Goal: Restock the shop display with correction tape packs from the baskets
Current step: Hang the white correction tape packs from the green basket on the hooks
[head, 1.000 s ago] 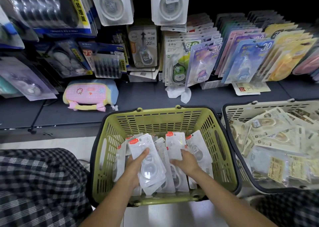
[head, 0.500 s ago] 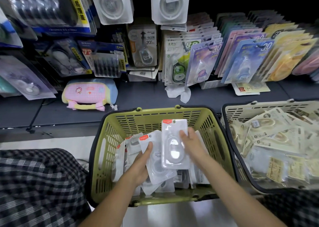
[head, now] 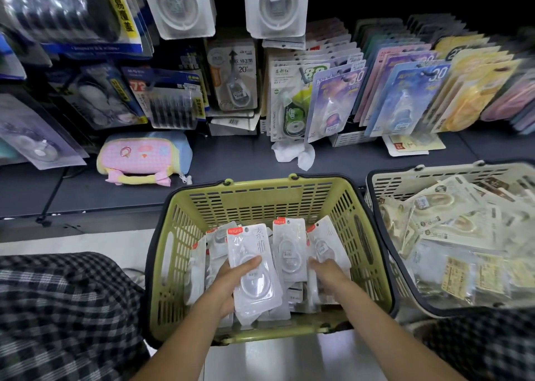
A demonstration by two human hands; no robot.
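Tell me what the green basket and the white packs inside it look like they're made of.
The green basket looks like moulded plastic, matte, with slotted walls and a dark rim. The white packs look like glossy clear plastic blisters over white card, judging by the glare and domed bubbles; the backing could be plastic too. The left hand grips a small stack of them.

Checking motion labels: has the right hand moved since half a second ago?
Yes. The right hand has dropped from near the green basket's far wall toward its near rim, down among the packs.

I'm in a stationery shop: carded correction tape packs (head: 333, 102) racked along a dark shelf (head: 240, 160), two shopping baskets (head: 260, 198) of stock below.
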